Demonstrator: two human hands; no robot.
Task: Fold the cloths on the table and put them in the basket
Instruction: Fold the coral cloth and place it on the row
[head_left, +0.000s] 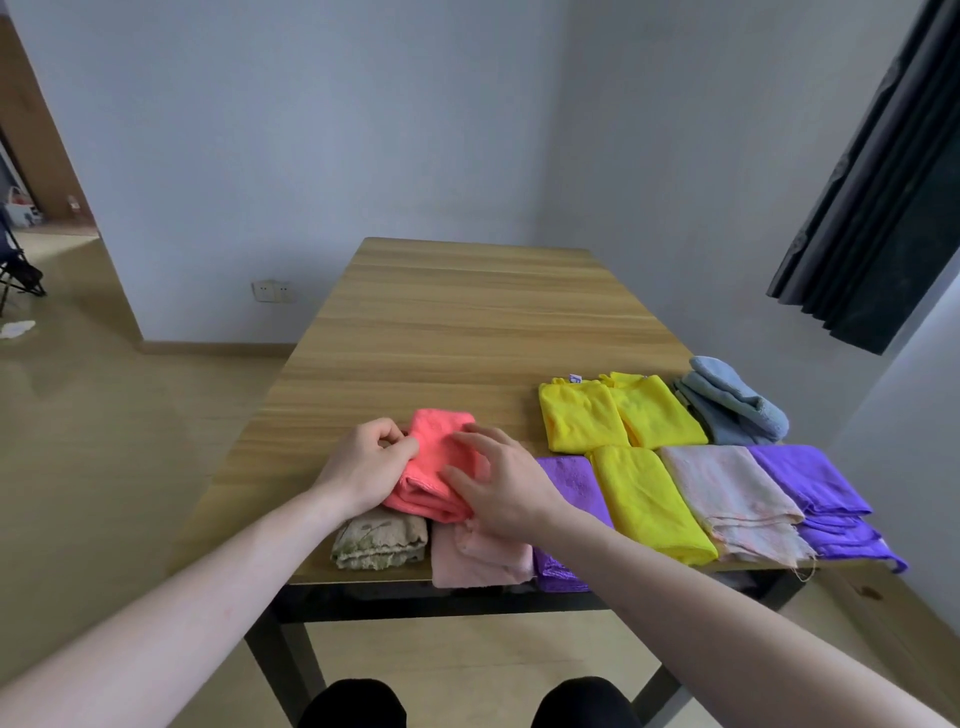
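At seven o'clock on the desk (467, 312), left hand (366, 465) pinches coral cloth (436, 467); right hand (498, 483), grip spread, should flatten creases squarely.

This looks like a room in a home, prob. a dining or spare room. A long wood-grain table with black metal legs (467, 322) stands against a plain white wall (363, 130). At 9 o'clock a white wall socket (271, 291) sits low, w/ beige floor tiles (104, 415) and an open doorway (36, 208). At 2 o'clock hangs a dark grey curtain (883, 208).
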